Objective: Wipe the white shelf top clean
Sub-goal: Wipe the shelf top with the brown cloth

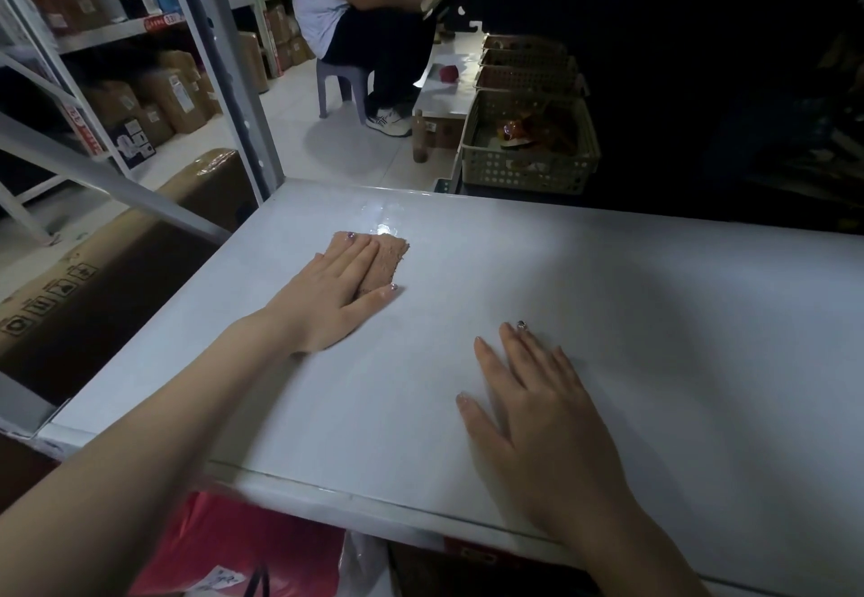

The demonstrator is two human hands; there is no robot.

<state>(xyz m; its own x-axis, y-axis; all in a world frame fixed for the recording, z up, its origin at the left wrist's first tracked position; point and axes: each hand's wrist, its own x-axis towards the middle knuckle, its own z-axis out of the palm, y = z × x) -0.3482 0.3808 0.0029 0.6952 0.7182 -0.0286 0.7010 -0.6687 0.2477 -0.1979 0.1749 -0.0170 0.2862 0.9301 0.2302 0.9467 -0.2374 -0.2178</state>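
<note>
The white shelf top [584, 278] fills the middle of the head view. A small brownish-pink cloth [390, 256] lies flat on it near the far left corner. My left hand [334, 297] presses on the cloth with straight fingers, covering most of it. A wet, shiny patch [381, 217] shows on the surface just beyond the cloth. My right hand [537, 402] rests flat on the bare shelf top nearer the front edge, fingers spread, holding nothing.
A grey metal rack upright [224, 63] rises at the shelf's far left corner. Perforated baskets [530, 147] stand beyond the far edge. A person sits on a stool [343, 84] in the aisle. Cardboard boxes [154, 105] fill the left shelves. The right side is dark.
</note>
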